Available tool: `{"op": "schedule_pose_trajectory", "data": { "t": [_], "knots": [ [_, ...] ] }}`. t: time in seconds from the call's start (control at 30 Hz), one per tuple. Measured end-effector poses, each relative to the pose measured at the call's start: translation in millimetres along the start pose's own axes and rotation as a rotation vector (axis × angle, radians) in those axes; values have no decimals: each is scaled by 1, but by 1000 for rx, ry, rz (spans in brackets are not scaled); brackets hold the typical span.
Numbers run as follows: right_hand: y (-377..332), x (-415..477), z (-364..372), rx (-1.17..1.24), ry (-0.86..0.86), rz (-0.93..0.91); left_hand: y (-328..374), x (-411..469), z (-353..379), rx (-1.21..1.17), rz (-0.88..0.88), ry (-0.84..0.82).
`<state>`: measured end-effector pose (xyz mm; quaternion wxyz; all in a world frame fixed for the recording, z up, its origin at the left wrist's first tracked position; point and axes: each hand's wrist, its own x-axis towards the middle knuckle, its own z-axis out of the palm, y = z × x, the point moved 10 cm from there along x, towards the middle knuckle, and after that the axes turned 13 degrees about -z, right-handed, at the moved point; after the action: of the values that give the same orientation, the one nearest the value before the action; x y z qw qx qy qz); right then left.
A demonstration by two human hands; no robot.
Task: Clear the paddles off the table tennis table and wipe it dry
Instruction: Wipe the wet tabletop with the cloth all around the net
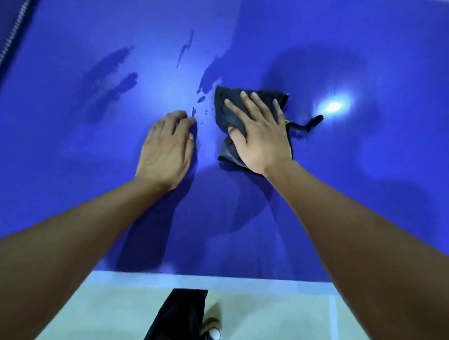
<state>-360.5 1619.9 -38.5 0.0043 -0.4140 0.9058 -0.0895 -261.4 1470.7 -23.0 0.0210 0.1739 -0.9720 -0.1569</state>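
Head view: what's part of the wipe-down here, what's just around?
Job: dark cloth under right hand; left hand resting on table; wet streaks. No paddles in view.
Just around: net edge; shoe; floor.

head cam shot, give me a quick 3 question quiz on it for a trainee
1. True or false: a paddle lies on the table.
2. What does the left hand hold?
3. The dark cloth lies under: A the left hand, B the right hand, C neither.
Key: 1 false. 2 nothing; it rests on the table. 3 B.
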Motion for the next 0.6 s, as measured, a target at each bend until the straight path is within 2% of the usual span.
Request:
{"op": "schedule_pose_trajectory", "data": {
  "t": [0.2, 0.37, 0.6],
  "knots": [
    [-86, -112, 2, 16, -11, -30, 0, -123, 4, 42, -36, -75],
    [-144, -190, -2, 74, 76, -23, -4, -201, 1, 49, -76, -116],
    [-161, -204, 1, 62, 78, 39, -10, -230, -9, 36, -57, -130]
  ]
}}
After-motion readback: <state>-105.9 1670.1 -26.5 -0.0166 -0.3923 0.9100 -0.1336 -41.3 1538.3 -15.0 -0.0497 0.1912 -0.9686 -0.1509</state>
